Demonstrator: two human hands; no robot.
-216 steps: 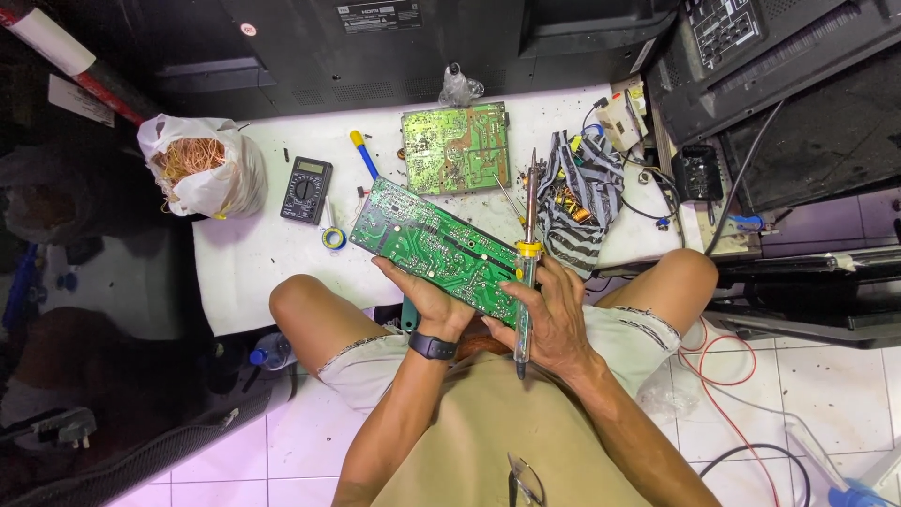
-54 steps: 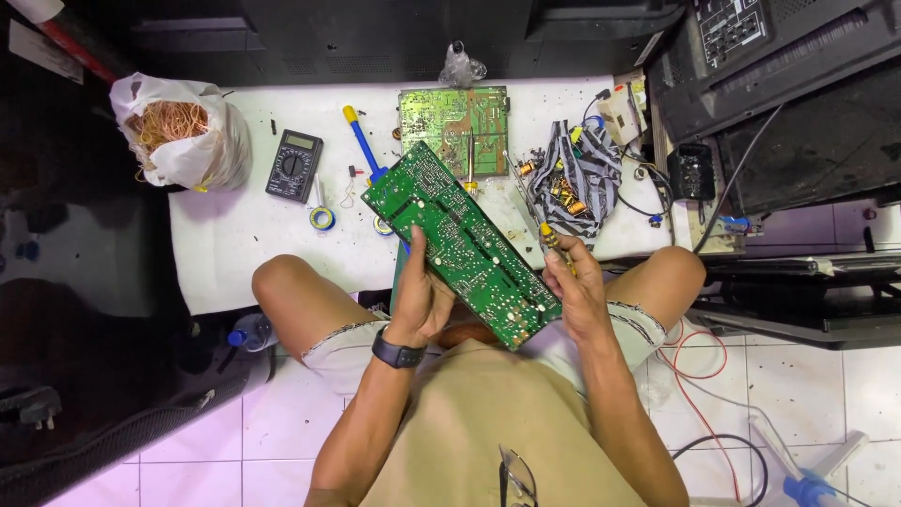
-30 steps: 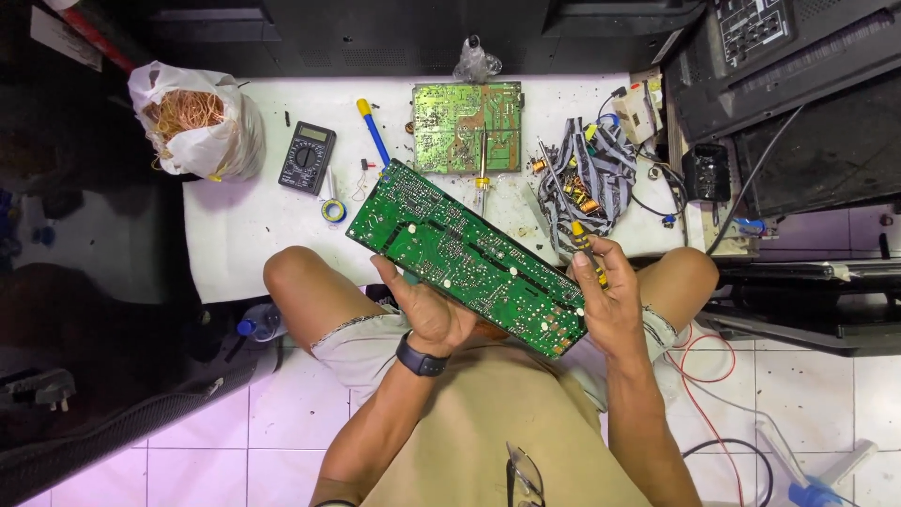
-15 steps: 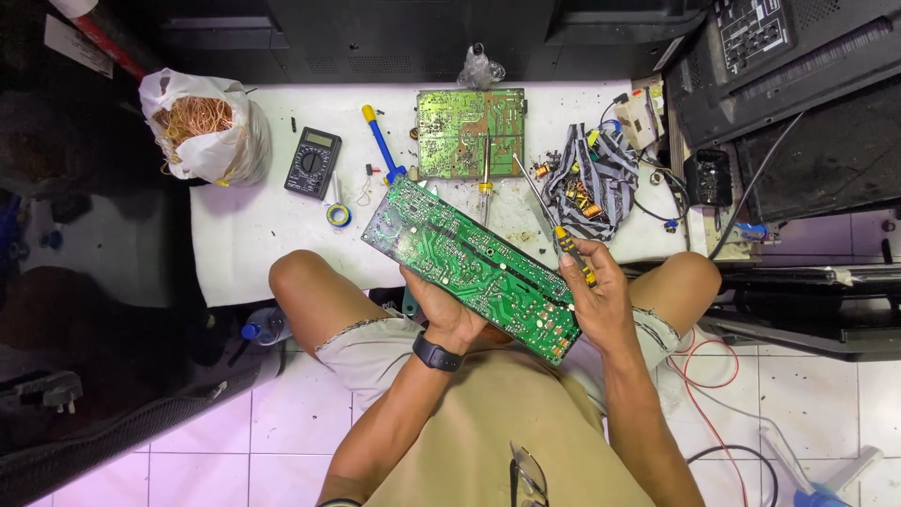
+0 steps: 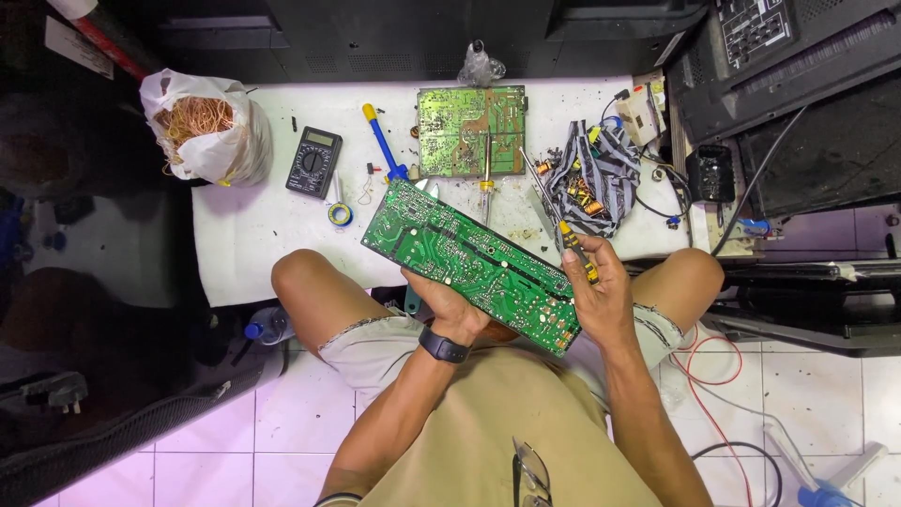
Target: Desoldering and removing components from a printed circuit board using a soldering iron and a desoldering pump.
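Head view: a seated person's left hand clasped a long green circuit board slantwise above the knees, off the white tabletop's near edge | right hand gripped a yellow-handled screwdriver at the board's right end | step judged: board inspection; next move likely needs a steady tip | open room toward the tabletop's left edge; second board and cable heap crowded the far edge.
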